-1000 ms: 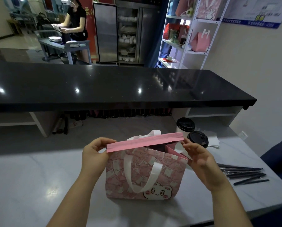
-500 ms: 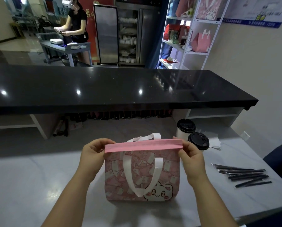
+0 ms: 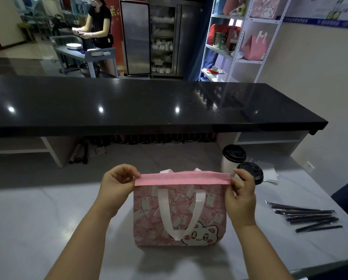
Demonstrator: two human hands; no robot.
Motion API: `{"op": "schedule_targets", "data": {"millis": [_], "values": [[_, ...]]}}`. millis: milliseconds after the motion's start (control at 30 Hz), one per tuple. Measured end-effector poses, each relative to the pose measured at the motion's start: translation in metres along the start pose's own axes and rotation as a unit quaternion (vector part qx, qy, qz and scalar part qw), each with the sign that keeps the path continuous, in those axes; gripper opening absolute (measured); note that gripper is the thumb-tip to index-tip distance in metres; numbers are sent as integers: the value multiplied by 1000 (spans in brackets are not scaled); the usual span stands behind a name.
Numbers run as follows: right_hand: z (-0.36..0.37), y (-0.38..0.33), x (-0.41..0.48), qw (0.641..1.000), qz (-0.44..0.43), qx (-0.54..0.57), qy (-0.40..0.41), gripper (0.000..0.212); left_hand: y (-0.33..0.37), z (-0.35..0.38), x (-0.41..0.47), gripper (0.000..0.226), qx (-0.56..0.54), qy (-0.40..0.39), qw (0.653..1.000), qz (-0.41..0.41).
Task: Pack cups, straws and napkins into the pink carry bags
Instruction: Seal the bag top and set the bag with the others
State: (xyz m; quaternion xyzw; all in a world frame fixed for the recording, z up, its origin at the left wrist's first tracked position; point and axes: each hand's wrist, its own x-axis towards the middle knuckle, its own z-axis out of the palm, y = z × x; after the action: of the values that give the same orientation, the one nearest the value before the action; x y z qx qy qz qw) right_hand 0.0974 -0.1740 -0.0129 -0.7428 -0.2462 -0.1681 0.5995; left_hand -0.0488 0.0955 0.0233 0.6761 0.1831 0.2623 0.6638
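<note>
A pink carry bag (image 3: 179, 211) with white handles and a cartoon cat stands upright on the pale marble counter (image 3: 47, 229). Its pink top band is pressed flat and closed. My left hand (image 3: 116, 182) pinches the band's left end and my right hand (image 3: 241, 190) pinches its right end. Behind the bag to the right stand two white cups with black lids (image 3: 232, 158), the nearer lid (image 3: 252, 171) partly behind my right hand. White napkins (image 3: 270, 175) lie beside them. Several black wrapped straws (image 3: 306, 216) lie on the counter to the right.
A raised black bar top (image 3: 149, 106) runs across behind the counter. A white shelf unit (image 3: 235, 37) with pink bags stands at the back right. A person works at a grey cart (image 3: 84, 52) far back left. The counter's front edge shows at lower right.
The bag's top was open at the right a second ago; both hands have drawn the pink band straight and flat, closing the mouth. The bag now stands square to me.
</note>
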Motion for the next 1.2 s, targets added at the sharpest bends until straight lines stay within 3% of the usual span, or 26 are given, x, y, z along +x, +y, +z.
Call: {"op": "schedule_targets", "data": {"millis": [133,233,333,500,600,700,767,833,933,1033,1200], "values": [[-11,-1,7,987,-100,-102,-72,28,3,-5,1,38,49,-34,998,29],[-19,0,11,984,-121,-82,-97,27,10,-11,0,40,148,-53,986,63],[-26,-2,12,987,-96,-40,-123,18,18,-18,-1,37,245,-76,963,85],[-32,-12,8,990,-39,-7,-137,23,26,-31,-10,31,307,-117,942,74],[-26,-18,4,994,20,2,-106,20,21,-24,-15,23,288,-63,950,104],[-19,-26,5,987,121,61,-82,36,15,-12,-16,30,289,-7,949,124],[-18,-30,8,981,155,63,-98,44,13,-7,-17,40,317,6,938,141],[-19,-34,12,981,157,1,-117,38,14,-2,-17,32,361,15,911,197],[-18,-47,17,977,92,-145,-125,22,18,6,-17,24,422,25,869,257],[-7,-62,20,952,-62,-266,-135,17,26,23,-20,18,471,29,841,264],[31,-84,9,926,-183,-293,-151,7,34,78,-20,8,498,-25,816,293]]}}
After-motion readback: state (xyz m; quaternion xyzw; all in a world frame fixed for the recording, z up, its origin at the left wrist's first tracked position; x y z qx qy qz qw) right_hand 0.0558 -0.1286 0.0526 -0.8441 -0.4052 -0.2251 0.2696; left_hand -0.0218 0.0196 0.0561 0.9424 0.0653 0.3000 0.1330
